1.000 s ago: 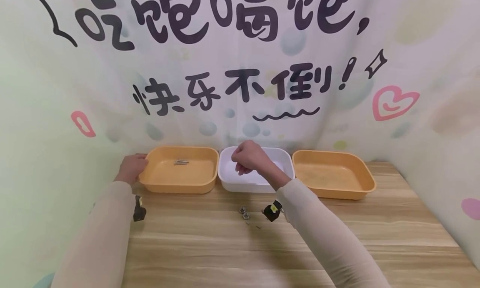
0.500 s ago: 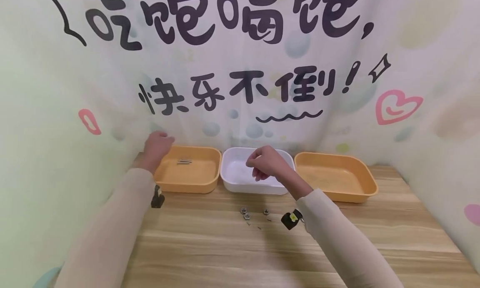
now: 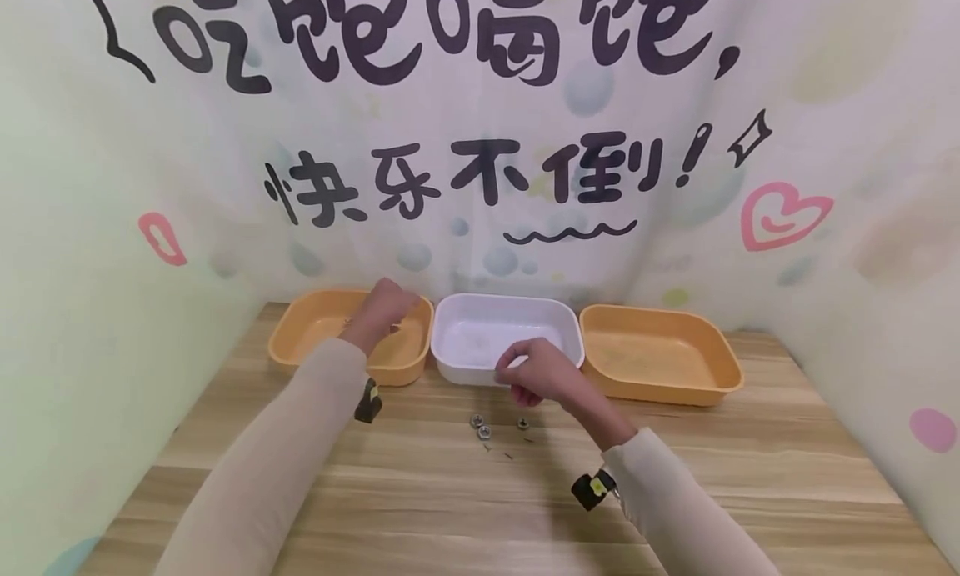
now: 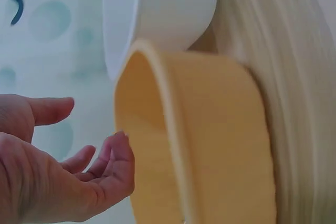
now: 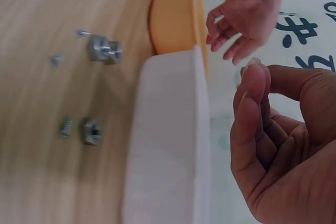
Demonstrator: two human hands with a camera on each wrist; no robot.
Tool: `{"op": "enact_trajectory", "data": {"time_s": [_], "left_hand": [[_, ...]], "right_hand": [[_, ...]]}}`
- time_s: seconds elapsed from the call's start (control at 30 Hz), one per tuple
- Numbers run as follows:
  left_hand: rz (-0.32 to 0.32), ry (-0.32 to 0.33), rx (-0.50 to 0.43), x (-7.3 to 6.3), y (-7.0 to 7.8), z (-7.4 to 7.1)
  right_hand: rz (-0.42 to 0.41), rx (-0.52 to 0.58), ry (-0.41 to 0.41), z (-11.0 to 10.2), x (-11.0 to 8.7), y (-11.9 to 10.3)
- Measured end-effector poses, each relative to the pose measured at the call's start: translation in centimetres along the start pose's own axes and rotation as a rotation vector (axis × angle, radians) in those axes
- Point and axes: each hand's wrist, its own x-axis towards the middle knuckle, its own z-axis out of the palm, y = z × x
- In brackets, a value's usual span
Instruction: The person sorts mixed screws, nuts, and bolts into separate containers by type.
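Observation:
Over the left orange tray (image 3: 408, 374) hovers my left hand (image 3: 384, 308). Its fingers (image 4: 118, 166) curl loosely and hold nothing in the left wrist view. Thin silver pieces in that tray are mostly hidden behind the hand. My right hand (image 3: 543, 372) is raised at the near rim of the white tray (image 3: 461, 369). In the right wrist view its thumb and index fingertips (image 5: 252, 85) meet; a pale glint there may be a nail or something small. On the table lie two hex nuts (image 5: 104, 49) together, a separate nut (image 5: 92, 131) and small screws (image 5: 66, 127).
A second orange tray (image 3: 660, 343) stands right of the white one, so three trays line the back of the wooden table (image 3: 420, 509). Behind them hangs a printed cloth (image 3: 375, 251). A small black device (image 3: 592, 488) sits at each wrist.
My left hand has left the left tray's outer side, risen, and moved right over that tray. My right hand has come back from above the white tray toward its near rim.

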Motion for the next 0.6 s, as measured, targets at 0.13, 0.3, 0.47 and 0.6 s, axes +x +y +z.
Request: {"op": "enact_trajectory", "data": {"time_s": [0.13, 0.3, 0.47, 0.6], "left_hand": [[0.001, -0.014, -0.005, 0.6, 0.0, 1.7], [-0.008, -0.016, 0.051, 1.3, -0.3, 3.5], [-0.012, -0.036, 0.068, 1.2, -0.3, 4.4], [-0.005, -0.046, 0.065, 1.0, 0.2, 4.6]], "right_hand": [[-0.014, 0.022, -0.042, 1.3, 0.0, 1.8], [-0.04, 0.0, -0.105, 2.7, 0.2, 3.3], [-0.06, 0.005, -0.161, 3.7, 0.5, 4.3], [-0.057, -0.006, -0.187, 4.2, 0.7, 5.0]]}}
